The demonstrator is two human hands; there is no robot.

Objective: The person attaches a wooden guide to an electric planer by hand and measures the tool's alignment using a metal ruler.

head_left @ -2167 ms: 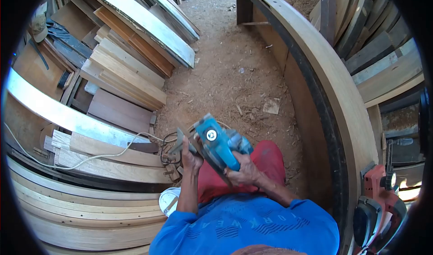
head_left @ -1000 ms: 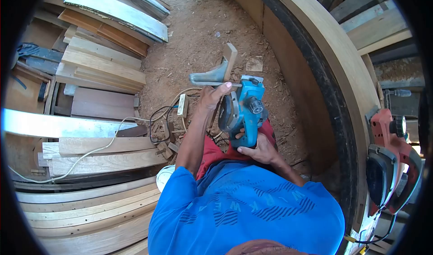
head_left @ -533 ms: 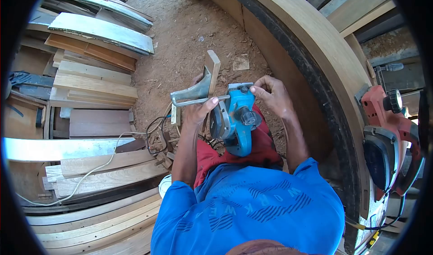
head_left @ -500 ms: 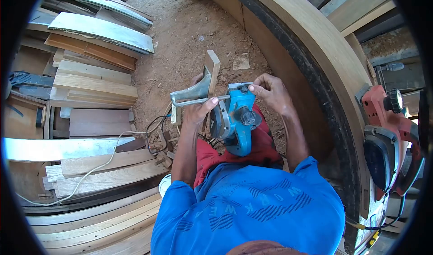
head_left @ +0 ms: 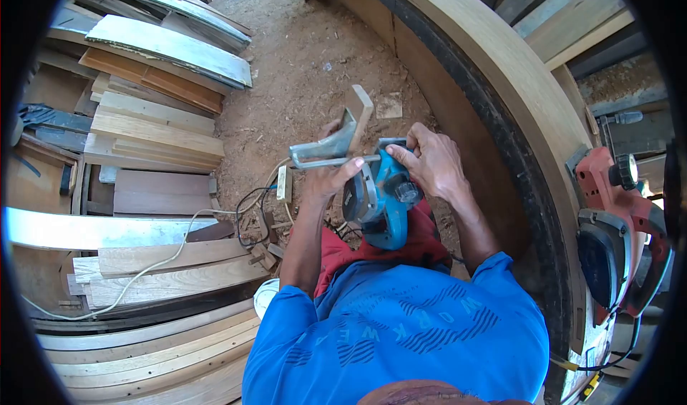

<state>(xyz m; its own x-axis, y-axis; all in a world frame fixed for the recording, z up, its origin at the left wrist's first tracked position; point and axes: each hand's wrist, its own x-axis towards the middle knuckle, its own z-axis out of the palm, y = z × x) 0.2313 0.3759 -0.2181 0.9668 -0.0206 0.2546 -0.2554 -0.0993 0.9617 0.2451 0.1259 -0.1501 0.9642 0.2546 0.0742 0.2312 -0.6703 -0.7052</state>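
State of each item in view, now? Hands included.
Left hand: closed on guide.
Right hand: fingers bent at blue planer's front; grip unclear.
Guide: held, rod reaching the blue planer.
Blue planer: held over the lap; on or off, can't tell.
Red planer: unheld, at the curved beam.
Power strip: on the ground.

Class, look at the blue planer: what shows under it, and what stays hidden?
Red trousers show below and around the lower end of the blue planer. Its base, and whatever lies directly beneath, is covered.
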